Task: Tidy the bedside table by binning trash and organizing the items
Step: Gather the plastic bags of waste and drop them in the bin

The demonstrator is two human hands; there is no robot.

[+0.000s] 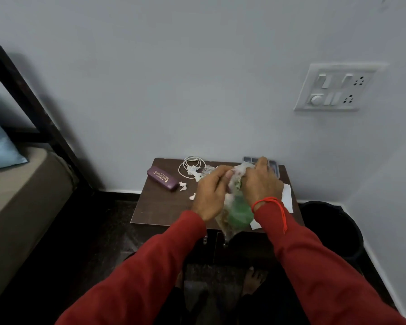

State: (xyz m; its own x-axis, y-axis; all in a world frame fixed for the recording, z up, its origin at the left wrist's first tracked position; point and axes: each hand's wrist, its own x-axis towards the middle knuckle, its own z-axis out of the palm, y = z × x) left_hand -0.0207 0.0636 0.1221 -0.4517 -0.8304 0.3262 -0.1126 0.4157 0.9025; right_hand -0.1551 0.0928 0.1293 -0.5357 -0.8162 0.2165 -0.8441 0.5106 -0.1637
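We grip the wrapper with both hands, left and right, bunching it above the table, likely for the bin alongside.

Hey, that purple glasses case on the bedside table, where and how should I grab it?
Grip the purple glasses case across its narrow width near the middle, coming from above. It lies flat and long, slanting from back left to front right, with bare table along both long sides. The left hand is nearer, but both hands now grip a plastic wrapper.
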